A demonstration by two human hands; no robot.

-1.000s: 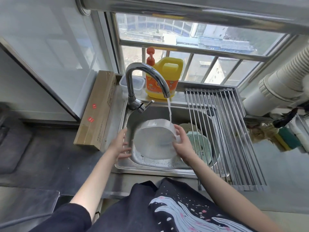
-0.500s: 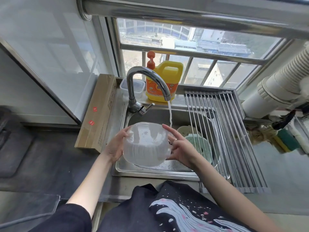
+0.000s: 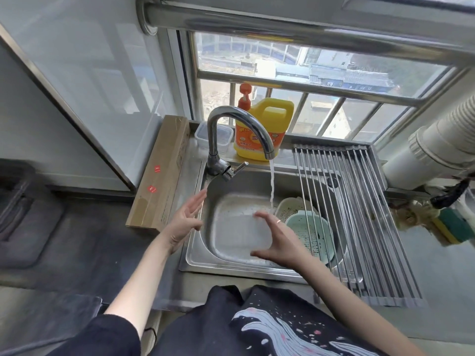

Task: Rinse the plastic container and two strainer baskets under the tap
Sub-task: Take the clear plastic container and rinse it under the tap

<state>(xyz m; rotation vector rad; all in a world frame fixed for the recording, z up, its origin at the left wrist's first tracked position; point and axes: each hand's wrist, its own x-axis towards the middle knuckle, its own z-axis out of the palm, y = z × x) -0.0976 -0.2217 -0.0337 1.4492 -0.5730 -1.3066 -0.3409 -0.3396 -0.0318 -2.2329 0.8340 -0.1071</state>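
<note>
- Under the running tap (image 3: pixel 237 140), I see the plastic container (image 3: pixel 239 229) lying in the sink (image 3: pixel 195 253), mouth up, with the stream landing at its far right corner.
- My left hand (image 3: pixel 183 223) hangs over the sink's left rim, its grip spread wide and holding nothing.
- My right hand (image 3: pixel 279 241) hovers over the container's right side, grip splayed; whether it touches, I cannot tell.
- Both strainer baskets, cream (image 3: pixel 293 206) and green (image 3: pixel 312 232), sit nested right of the container, partly under the drying rack (image 3: pixel 359 214).
</note>
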